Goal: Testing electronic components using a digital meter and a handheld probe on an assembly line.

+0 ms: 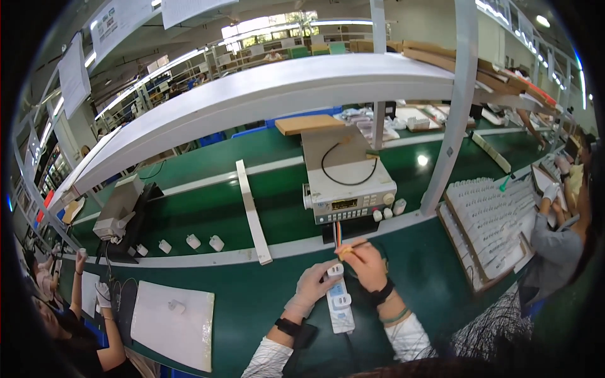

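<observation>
A white power strip point(343, 322) lies on the green bench in front of me, with two white two-port USB chargers plugged into it. My left hand point(311, 286), in a thin glove, has its fingers closed on the upper charger point(336, 270). Just below that sits the lower charger point(341, 301). Between the fingertips of my right hand point(367, 268) is a small yellow connector point(345, 252), held close above the upper charger. Coloured wires point(338, 233) run from near it up toward the bench instrument. Whether the connector touches the charger's ports I cannot tell.
The bench instrument point(354, 200) stands behind my hands, small white chargers beside it. Farther left, several more chargers point(193, 241) stand in a row. A white board point(173, 327) lies at left, a loaded tray point(491, 220) at right. Co-workers sit on both sides.
</observation>
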### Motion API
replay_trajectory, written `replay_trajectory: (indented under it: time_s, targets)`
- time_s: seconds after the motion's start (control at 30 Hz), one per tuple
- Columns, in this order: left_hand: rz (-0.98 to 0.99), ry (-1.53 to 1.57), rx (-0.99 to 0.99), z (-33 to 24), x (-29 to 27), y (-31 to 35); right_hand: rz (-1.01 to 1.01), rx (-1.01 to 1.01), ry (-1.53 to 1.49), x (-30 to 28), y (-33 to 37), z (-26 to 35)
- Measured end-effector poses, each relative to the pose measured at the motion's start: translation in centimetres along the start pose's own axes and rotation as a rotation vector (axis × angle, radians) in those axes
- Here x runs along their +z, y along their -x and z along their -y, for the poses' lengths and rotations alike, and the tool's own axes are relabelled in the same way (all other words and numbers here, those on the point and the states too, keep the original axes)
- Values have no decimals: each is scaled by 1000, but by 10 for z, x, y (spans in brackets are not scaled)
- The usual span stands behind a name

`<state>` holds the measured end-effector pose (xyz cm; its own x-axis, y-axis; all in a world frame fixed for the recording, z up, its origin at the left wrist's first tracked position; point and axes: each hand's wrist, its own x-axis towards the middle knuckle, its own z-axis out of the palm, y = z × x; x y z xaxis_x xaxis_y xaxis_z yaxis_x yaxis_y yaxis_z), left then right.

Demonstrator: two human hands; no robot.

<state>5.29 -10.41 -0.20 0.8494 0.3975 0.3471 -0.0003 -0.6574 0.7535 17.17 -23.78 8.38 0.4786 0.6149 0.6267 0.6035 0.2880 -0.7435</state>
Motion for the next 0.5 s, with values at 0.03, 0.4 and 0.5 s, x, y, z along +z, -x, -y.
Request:
replay_trajectory:
  time_s: [0.03,0.4,0.5]
  targets:
    - [16,5,-10,1,0,2,-4,19,0,-3,8,7]
    - [147,329,-218,-1,-2,-4,277,136,244,-6,87,10]
    - [111,341,-106,12,-7,1,266,104,184,8,87,12]
